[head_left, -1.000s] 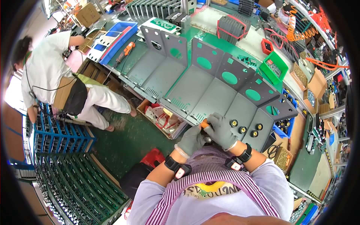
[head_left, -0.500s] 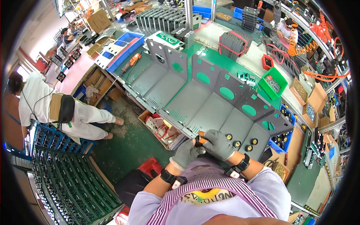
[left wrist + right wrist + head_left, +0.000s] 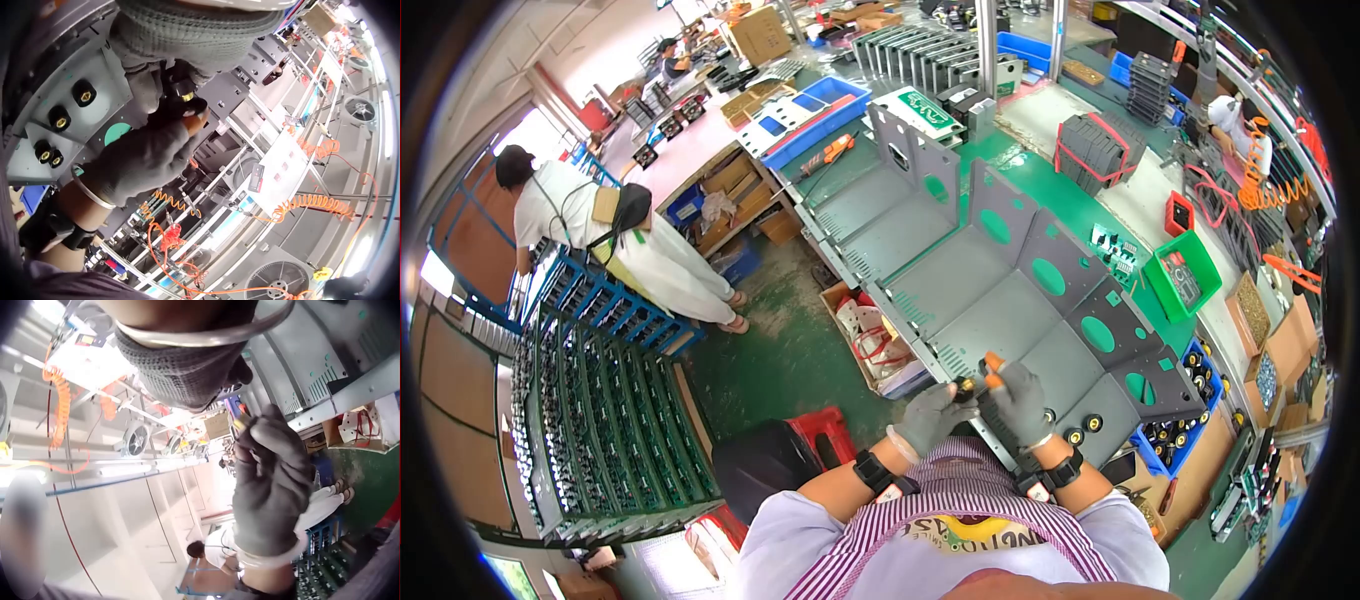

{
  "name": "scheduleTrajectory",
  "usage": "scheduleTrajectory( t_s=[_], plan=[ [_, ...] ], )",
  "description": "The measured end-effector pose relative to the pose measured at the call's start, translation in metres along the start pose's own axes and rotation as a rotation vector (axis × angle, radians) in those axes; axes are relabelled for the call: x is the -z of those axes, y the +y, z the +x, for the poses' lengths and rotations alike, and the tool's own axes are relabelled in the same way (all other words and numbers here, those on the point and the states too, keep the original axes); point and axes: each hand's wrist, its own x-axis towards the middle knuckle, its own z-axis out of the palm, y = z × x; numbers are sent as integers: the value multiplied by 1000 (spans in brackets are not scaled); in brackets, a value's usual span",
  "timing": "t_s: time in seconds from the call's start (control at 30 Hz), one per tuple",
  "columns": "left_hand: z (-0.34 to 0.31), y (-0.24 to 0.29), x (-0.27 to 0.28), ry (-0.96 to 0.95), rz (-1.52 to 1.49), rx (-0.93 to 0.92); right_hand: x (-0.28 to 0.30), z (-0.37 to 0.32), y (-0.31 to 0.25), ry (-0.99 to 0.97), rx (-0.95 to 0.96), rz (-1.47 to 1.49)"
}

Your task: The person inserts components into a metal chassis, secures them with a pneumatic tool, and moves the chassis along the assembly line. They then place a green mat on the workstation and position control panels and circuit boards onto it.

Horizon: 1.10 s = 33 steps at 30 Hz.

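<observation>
My gloved left hand (image 3: 932, 416) pinches a small round black part with a brass-coloured centre (image 3: 967, 387) between thumb and fingers, above the near edge of the grey metal panel (image 3: 968, 300). Close to its right is my gloved right hand (image 3: 1022, 405), one bare fingertip raised. In the left wrist view the right hand's fingertips (image 3: 197, 122) come right up to the black part (image 3: 186, 94); I cannot tell whether they grip anything. Several similar black parts (image 3: 84, 93) with brass centres lie on the panel beyond the right hand.
Upright dark plates with round holes line the panel's far side. A blue bin (image 3: 1145, 447) of similar black parts stands at right, a green bin (image 3: 1212, 262) behind. Under the bench edge is a cardboard box (image 3: 840, 298). A person (image 3: 565, 205) stands at left beside circuit-board racks (image 3: 600, 420).
The head view has turned, shifting the scene rightward. My hands were together around the black part; now the right hand stands slightly apart. The person at left now stands more upright.
</observation>
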Motion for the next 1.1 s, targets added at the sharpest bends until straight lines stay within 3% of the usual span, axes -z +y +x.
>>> scheduleTrajectory(
  t_s=[0.1, 0.13, 0.2, 0.23, 0.27, 0.3, 0.33, 0.37, 0.4, 0.43, 0.5, 0.57, 0.63, 0.73, 0.8, 0.87, 0.97, 1.0, 1.07, 1.1],
  plan=[
    [-14, 3, 4, 291, 147, -45, -23, -3, 61, -316, -616, 463],
    [-14, 0, 15, 398, 182, -33, -29, -4, 66, -327, -703, 641],
    [-9, -16, 51, 566, 236, 21, -45, -5, 83, -380, -633, 526],
    [-3, -23, 62, 567, 274, 26, -37, 1, 72, -470, -619, 413],
    [4, -29, 69, 506, 389, 1, -33, 3, 63, -498, -730, 494],
    [12, -34, 74, 394, 739, -80, -52, -7, 82, -388, -502, 455],
    [19, -34, 73, 304, 1136, -175, -52, -10, 79, -386, -741, 632],
    [25, -35, 70, 300, 1105, -157, -52, -10, 79, -424, -852, 692],
    [29, -39, 67, 351, 793, -105, -54, -13, 80, -392, -864, 728],
    [30, -32, 35, 504, 22, 80, -56, -15, 82, -394, -895, 721],
    [34, -44, 58, 344, 342, -40, -61, -16, 87, -402, -932, 709],
    [36, -43, 72, 241, 915, -143, -65, -16, 91, -397, -971, 744],
    [35, -27, 44, 180, 1739, -218, -59, -12, 82, -382, -969, 731],
    [36, -26, 54, 120, 1697, -342, -70, -16, 92, -420, -899, 712],
    [40, -32, 69, 148, 1480, -329, -64, -13, 79, -444, -902, 625],
    [39, -35, 59, 247, 244, -22, -63, -17, 77, -456, -759, 505],
    [37, -30, 24, 234, 68, -66, -74, -18, 96, -523, -506, 335],
    [45, -52, 79, 237, 380, -80, -72, -15, 96, -553, -511, 337],
    [53, -47, 102, 295, 1142, -80, -74, -16, 105, -592, -406, 292],
    [43, -33, 64, 349, 1587, -40, -81, -12, 112, -592, -304, 243]
  ],
)
